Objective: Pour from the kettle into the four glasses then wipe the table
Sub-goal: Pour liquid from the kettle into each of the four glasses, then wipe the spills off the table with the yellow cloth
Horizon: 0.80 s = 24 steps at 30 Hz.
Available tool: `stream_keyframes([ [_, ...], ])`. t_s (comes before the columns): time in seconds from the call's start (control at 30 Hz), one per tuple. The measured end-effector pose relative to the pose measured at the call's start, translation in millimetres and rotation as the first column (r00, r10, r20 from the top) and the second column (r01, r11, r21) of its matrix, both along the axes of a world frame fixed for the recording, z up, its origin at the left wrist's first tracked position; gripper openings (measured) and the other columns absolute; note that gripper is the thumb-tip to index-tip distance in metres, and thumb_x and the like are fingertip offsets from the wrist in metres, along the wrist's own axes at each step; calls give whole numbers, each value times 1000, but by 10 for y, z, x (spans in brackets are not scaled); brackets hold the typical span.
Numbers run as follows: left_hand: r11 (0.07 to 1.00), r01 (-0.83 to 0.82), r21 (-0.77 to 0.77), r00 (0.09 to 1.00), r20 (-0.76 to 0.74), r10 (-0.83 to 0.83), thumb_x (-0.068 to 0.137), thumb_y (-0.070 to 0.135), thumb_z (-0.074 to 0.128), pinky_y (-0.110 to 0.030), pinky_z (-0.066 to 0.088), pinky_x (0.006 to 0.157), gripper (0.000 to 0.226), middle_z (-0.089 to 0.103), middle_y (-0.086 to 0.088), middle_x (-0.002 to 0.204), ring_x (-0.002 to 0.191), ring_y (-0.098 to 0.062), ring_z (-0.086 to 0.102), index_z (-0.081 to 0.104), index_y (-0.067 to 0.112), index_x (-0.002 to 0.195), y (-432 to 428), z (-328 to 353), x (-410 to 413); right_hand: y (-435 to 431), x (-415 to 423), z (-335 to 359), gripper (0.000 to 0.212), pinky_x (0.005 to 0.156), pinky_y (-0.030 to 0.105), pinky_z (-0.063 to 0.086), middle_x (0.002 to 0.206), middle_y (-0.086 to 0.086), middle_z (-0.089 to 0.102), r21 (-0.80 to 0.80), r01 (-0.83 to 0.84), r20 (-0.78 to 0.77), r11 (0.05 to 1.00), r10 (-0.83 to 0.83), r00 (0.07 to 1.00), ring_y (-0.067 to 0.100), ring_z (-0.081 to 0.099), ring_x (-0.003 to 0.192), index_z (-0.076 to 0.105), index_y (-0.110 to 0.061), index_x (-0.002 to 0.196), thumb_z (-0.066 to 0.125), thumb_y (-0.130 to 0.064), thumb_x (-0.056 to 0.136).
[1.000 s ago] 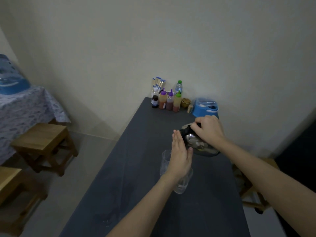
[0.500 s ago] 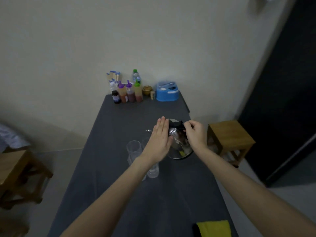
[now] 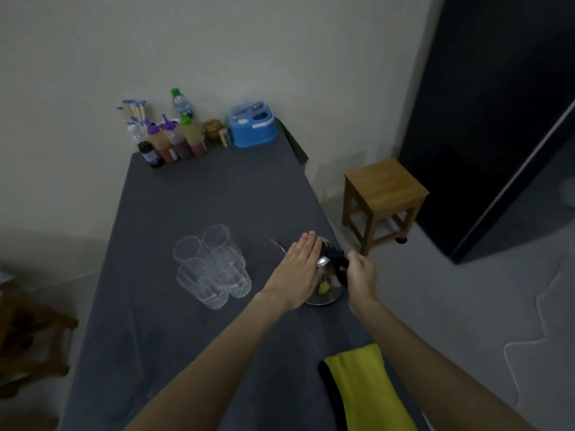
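Observation:
A shiny metal kettle (image 3: 326,293) with a black handle stands upright on the dark grey table (image 3: 193,194), near its right edge. My right hand (image 3: 359,276) is closed on the kettle's black handle. My left hand (image 3: 298,269) lies flat, fingers straight and together, against the kettle's lid and left side. Its thin spout (image 3: 278,245) points left and away. Several clear glasses (image 3: 214,265) stand in a tight cluster left of the kettle, with a little water in the near ones. A yellow cloth (image 3: 367,390) lies at the table's near right corner.
Sauce bottles (image 3: 174,141), a water bottle, a holder of sticks and a blue plastic caddy (image 3: 252,126) line the table's far end by the wall. One wooden stool (image 3: 382,200) stands to the right of the table, another at the left. A dark doorway is far right.
The kettle has gone from tilted over the glasses to upright on the table at the right. My view has swung right and down, bringing the yellow cloth and all the glasses into sight.

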<state>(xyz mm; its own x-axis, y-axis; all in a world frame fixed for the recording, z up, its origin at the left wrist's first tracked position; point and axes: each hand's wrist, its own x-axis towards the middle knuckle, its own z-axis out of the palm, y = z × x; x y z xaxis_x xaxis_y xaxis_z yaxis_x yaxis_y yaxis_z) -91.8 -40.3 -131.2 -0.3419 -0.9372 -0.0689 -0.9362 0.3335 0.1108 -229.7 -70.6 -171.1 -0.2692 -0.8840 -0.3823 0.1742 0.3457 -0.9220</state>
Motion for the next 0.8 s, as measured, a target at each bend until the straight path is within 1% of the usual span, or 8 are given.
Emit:
stream_keyframes([
  [0.1,1000,20,-6,1000,3,-20,86,40,-6,-32,-5,117,74,-2,-15,159,147,-27,-4,1,2,149,23,-132,-48,40,-54,-132,32,58,30,37,60,4,48,6,20,60,1000,-21,998,16,45,61,48,-12,57,45,-6,88],
  [0.23,996,29,-84,1000,11,-29,97,29,14,-37,2,118,59,10,-20,157,146,-30,7,12,-1,147,53,-232,-92,38,-125,-277,25,64,35,37,64,5,49,-11,-14,62,1000,14,998,18,47,67,50,-13,61,46,-11,86],
  [0.33,987,16,-159,998,56,-7,100,26,21,-40,12,119,55,14,-20,156,145,-30,12,14,-2,147,89,-359,-129,67,-156,-315,17,65,35,37,69,9,50,-56,-77,-10,995,76,997,20,47,69,52,-10,68,44,-19,81],
  [0.47,981,-37,-189,994,94,55,101,22,30,-38,10,119,55,12,-19,157,146,-29,9,13,-2,148,108,-438,-204,65,-269,-356,25,64,35,38,64,4,52,-110,-233,-199,966,209,958,17,49,66,49,-19,62,43,-20,86],
  [0.57,974,-68,-217,996,36,78,99,22,30,-37,6,119,55,16,-19,156,146,-28,11,18,-2,147,164,-394,-249,80,-405,-367,18,76,40,42,74,-4,58,-109,-348,-511,931,248,823,18,54,80,55,-30,70,46,-35,85],
  [0.67,978,-72,-196,990,-135,46,93,14,40,-36,8,120,58,15,-16,157,147,-24,7,23,1,147,468,-422,-270,350,-556,-466,22,86,39,40,97,4,58,-170,-381,-750,909,132,649,21,50,97,58,-14,97,55,-33,88],
  [0.73,985,-105,-137,970,-234,71,89,11,42,-36,13,119,56,17,-14,157,146,-22,11,31,3,143,844,-610,-239,697,-654,-603,27,85,37,40,102,5,57,-218,-531,-838,819,121,532,22,51,97,56,-12,100,55,-35,85],
  [0.8,987,-155,-35,954,-265,140,89,16,40,-37,20,116,51,20,-12,156,144,-21,16,38,4,139,1285,-920,-142,1098,-764,-836,32,89,38,42,113,4,57,-136,-737,-922,662,188,339,22,51,106,57,-14,102,55,-39,82],
])
